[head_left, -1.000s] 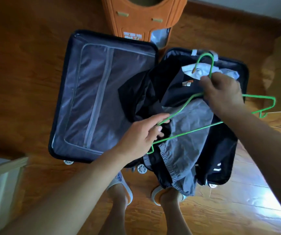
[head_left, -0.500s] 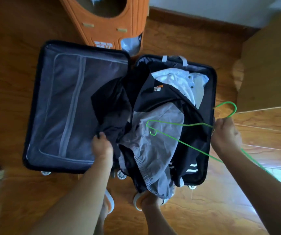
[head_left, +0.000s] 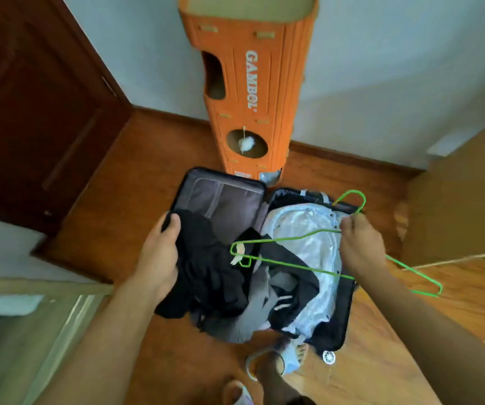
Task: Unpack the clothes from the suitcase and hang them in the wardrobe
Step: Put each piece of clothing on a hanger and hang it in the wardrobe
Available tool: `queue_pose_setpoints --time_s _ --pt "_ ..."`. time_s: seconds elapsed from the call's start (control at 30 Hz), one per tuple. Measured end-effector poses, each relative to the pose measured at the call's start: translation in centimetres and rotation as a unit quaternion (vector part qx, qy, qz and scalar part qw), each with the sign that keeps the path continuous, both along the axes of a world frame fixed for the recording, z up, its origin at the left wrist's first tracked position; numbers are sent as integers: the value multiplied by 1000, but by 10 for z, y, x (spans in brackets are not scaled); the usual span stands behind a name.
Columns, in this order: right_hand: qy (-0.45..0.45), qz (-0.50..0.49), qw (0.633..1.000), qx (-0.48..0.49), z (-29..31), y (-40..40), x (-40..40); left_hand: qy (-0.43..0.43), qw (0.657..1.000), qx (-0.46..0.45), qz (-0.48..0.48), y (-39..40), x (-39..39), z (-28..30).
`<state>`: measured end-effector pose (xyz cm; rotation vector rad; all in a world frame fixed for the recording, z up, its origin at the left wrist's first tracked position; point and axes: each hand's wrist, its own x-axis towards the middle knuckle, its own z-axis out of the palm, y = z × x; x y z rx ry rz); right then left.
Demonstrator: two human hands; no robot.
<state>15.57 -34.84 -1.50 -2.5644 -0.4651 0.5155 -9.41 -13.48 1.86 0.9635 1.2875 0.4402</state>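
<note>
Left hand (head_left: 159,252) gripped the crumpled black garment (head_left: 206,267) at 9 o'clock, right hand (head_left: 358,247) pinched the thin green wire hanger (head_left: 291,266) at 3, probably to thread it in.

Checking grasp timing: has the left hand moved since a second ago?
Yes. The left hand left the green hanger, went left across the suitcase, and now grips black clothing over the lid half.
</note>
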Motion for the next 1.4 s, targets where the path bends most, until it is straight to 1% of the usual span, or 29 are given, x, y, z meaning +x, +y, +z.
queue_pose_setpoints --time_s 0.13,0.2,0.27,0.33,0.4,0.43,0.53,0.6,0.63,0.7,0.73,0.77,0.83,0.87,0.9,0.93,0.97,1.0,1.03,1.07,1.1,1.13,1.17,1.2,1.23,1.27,1.3,1.37,1.4 --pt "-80 -37 989 120 81 -39 -31 -4 988 126 -90 -18 2 115" --pt "-93 -46 978 179 119 -54 -55 20 958 226 -175 -26 -5 173" --pt "-101 -41 969 221 158 -57 -80 61 902 343 -254 -33 -21 228" --pt "-120 -28 958 258 199 -49 -104 124 821 460 -314 -37 -40 288" --pt "-155 -16 941 301 236 -37 -129 179 749 542 -337 -39 -57 343" --pt "-177 -7 935 309 252 -30 -143 203 719 567 -347 -39 -66 366" --pt "-217 68 929 291 284 -11 -177 253 649 627 -349 -46 -88 420" --pt "-212 98 926 297 306 -6 -186 265 621 660 -329 -51 -101 445" --pt "-220 83 920 315 319 -6 -185 262 617 674 -312 -56 -106 456" --pt "-240 13 892 383 343 -8 -187 240 625 698 -256 -63 -109 474" --pt "-232 9 882 409 349 -8 -196 229 627 710 -225 -68 -107 483" --pt "-210 40 880 424 349 -3 -208 226 626 719 -202 -74 -103 492" --pt "-108 119 899 406 346 2 -227 253 614 726 -179 -86 -94 507" --pt "-60 114 908 399 348 0 -225 262 615 724 -168 -87 -91 512" --pt "-46 79 914 396 350 -1 -213 261 621 722 -155 -87 -90 516" --pt "-57 32 909 412 358 -7 -200 250 630 721 -145 -84 -89 519" --pt "-77 -13 893 444 362 -15 -189 236 638 720 -136 -83 -88 522" --pt "-84 -32 876 474 364 -22 -185 223 645 720 -129 -83 -85 525" --pt "-73 -14 865 496 366 -27 -188 221 644 722 -125 -85 -81 529" --pt "-47 35 872 485 364 -30 -196 232 634 726 -129 -90 -76 532" --pt "-43 83 896 434 357 -33 -204 254 614 734 -142 -94 -70 534" --pt "-60 110 915 384 353 -40 -207 284 587 741 -159 -99 -66 535" --pt "-82 107 922 363 352 -46 -203 309 564 745 -177 -103 -62 535" --pt "-101 80 910 394 355 -52 -194 326 548 746 -192 -106 -58 532" --pt "-111 51 879 461 362 -60 -185 333 540 746 -199 -109 -55 530" --pt "-111 34 857 502 369 -66 -178 331 541 747 -201 -112 -49 527" --pt "-115 49 855 503 372 -68 -174 318 548 747 -198 -117 -42 526" --pt "-103 130 905 391 372 -71 -179 277 596 730 -188 -130 -26 527" --pt "-68 141 923 351 363 -70 -178 259 623 715 -180 -138 -18 528"
